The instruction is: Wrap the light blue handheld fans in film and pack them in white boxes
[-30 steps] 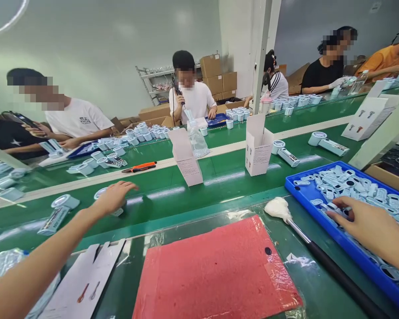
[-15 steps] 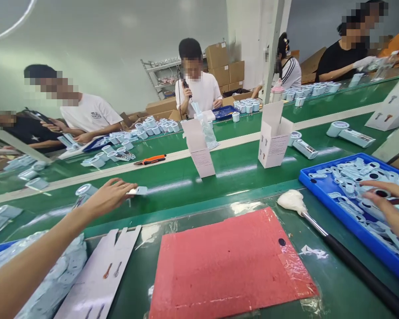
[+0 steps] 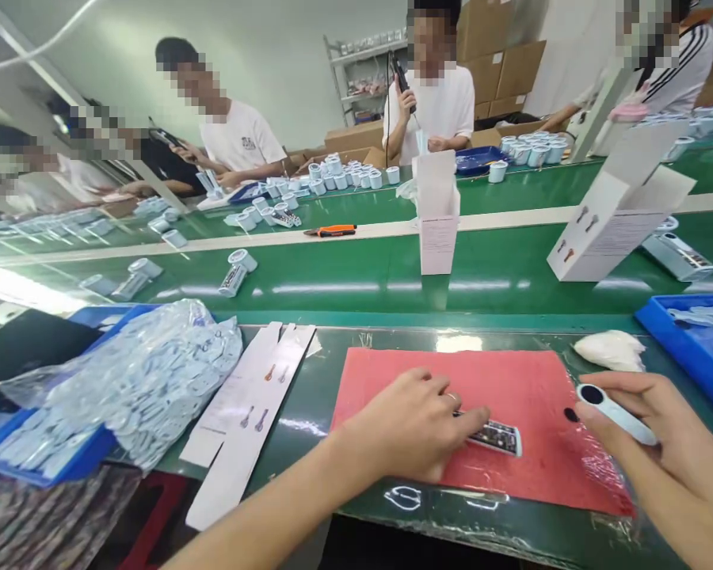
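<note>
Fingertips of the right hand (image 3: 669, 467) pinch a slim, rounded, pale-blue plastic piece with a black oval at one end (image 3: 627, 419), raised beside the right edge of the mat. Fingers of the left hand (image 3: 413, 423) curl over a pale-blue plastic handle with a dark, patterned inner face (image 3: 500, 438), holding it down with its left end hidden under the hand. That handle lies on a flat red rectangular mat (image 3: 499, 380) with clear tape along its right side; a small round black disc (image 3: 571, 415) sits near the right thumb. To the left lie a flattened white carton printed with small pictures (image 3: 255, 404) and, past it, a clear plastic bag full of pale-blue parts (image 3: 160, 380), partly over a blue plastic tray (image 3: 89, 461). Just beyond the right hand are a soft white lump (image 3: 611, 350) and a second blue tray (image 3: 683, 356) holding pale-blue parts. Farther off, two upright white cartons (image 3: 436, 237) stand on a green belt (image 3: 345, 277), well apart, with a pale-blue cup-and-handle unit (image 3: 238, 271) to their left. Orange-and-black pliers (image 3: 337, 230) lie along a pale strip, with clustered pale-blue cups (image 3: 350, 176) behind. Across the belt, a co-worker in a white T-shirt (image 3: 457, 103) holds up a dark hand tool (image 3: 398, 73), before a metal rack (image 3: 356, 99) and brown cardboard boxes (image 3: 520, 71).
</note>
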`<state>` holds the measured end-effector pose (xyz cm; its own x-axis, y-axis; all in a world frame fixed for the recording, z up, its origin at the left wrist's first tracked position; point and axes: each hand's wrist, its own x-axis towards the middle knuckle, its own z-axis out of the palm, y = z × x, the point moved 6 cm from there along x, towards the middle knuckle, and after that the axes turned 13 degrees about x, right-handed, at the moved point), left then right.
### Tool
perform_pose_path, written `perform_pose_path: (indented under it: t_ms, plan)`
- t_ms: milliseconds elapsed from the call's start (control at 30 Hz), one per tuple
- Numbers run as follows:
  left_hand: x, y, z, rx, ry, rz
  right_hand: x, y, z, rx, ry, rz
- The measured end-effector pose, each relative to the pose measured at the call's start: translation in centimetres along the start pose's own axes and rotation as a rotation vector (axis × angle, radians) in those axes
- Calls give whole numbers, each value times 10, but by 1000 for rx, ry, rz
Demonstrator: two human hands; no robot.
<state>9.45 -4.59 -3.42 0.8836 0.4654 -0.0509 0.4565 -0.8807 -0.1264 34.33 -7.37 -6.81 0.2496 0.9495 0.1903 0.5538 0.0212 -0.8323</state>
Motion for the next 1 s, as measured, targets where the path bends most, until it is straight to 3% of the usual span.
perform_pose_path:
  t_ms: [100, 200, 300, 400, 600, 833, 900, 1000]
  plan:
    - [-3, -7, 3, -128, 120, -109, -7, -33, 20, -13, -195, -159]
    - [-24, -24, 10, -353, 239, -294, -13, -53, 29, -8, -256, -315]
    - [-45, -32, 27, -631, 304, -458, -15, -59, 39, -20, -272, -320]
    - [-53, -31, 42, -839, 367, -559, -14, -66, 49, -21, -261, -231]
    - [-49, -27, 47, -850, 387, -529, -13, -95, 73, -46, -339, -343]
    - [-51, -26, 46, -798, 405, -498, -3, -96, 84, -85, -521, -429]
    - [-51, -25, 46, -784, 412, -499, 1, -94, 86, -89, -584, -385]
    - [-50, -24, 45, -765, 435, -498, 4, -87, 87, -90, -615, -208]
